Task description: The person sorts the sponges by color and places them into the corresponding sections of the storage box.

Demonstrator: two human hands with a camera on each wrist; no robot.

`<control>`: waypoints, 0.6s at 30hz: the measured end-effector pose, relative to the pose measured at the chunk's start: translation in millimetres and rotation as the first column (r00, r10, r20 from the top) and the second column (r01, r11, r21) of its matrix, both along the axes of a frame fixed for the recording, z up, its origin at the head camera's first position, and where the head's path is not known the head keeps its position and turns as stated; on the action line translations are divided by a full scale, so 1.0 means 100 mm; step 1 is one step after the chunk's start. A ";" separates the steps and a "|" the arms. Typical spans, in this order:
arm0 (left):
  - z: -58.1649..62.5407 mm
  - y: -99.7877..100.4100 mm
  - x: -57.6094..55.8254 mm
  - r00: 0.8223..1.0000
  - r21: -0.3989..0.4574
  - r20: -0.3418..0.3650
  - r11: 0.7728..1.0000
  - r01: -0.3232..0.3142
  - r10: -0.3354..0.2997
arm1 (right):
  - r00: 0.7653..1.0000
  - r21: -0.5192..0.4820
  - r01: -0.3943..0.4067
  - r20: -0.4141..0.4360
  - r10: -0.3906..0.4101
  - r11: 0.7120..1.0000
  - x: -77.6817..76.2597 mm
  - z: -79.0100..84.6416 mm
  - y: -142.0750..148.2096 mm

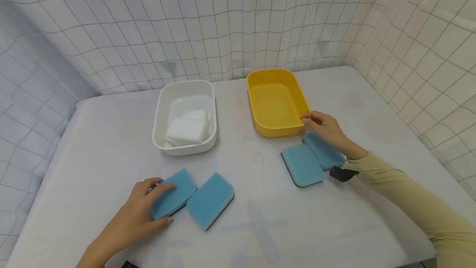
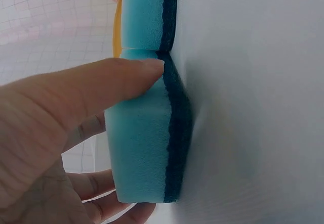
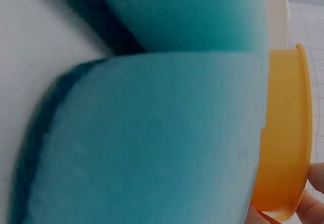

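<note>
My left hand (image 1: 135,210) holds a light-blue sponge (image 1: 174,195) with a dark scouring underside, thumb on the near edge and fingers over the far side. In the left wrist view the thumb (image 2: 116,80) presses the side of that sponge (image 2: 139,148), low over the white cloth. A second blue sponge (image 1: 210,202) touches its right corner. My right hand (image 1: 329,131) pinches the near right corner of a yellow plastic tub (image 1: 277,102). Under that wrist lie two more blue sponges, one (image 1: 303,165) in front and one (image 1: 325,152) partly hidden by the hand.
A white tub (image 1: 187,150) holding folded white pieces (image 1: 187,129) stands left of the yellow one. A white cloth (image 1: 256,235) covers the table. Grid-patterned curtains (image 1: 230,20) hang behind and along both sides.
</note>
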State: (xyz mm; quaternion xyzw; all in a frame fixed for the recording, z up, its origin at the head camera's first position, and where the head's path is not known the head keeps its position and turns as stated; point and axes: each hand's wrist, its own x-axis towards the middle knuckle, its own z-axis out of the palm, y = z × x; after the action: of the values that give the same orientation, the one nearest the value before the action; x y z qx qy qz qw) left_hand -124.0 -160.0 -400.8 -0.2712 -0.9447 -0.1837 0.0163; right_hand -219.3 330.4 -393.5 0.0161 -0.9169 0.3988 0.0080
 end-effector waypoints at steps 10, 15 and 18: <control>-0.03 0.01 0.00 1.000 0.023 -0.014 1.000 -0.020 0.021 | 0.999 0.062 0.044 0.011 -0.044 0.997 -0.08 0.00 -0.06; -0.01 -0.02 -0.02 0.999 0.039 -0.031 0.999 -0.012 0.013 | 0.998 0.071 0.038 0.041 -0.040 0.997 -0.12 0.01 -0.07; 0.02 -0.05 -0.04 0.999 0.060 -0.034 0.998 -0.009 0.011 | 0.998 0.067 0.028 0.061 -0.032 0.997 -0.13 0.02 -0.07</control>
State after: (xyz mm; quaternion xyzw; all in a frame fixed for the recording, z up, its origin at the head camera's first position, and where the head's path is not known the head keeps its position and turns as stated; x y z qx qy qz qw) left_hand -128.1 -165.3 -398.4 -0.2692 -0.9396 -0.2074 0.0415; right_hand -232.4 323.1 -391.1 -0.0099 -0.9294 0.3685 -0.0150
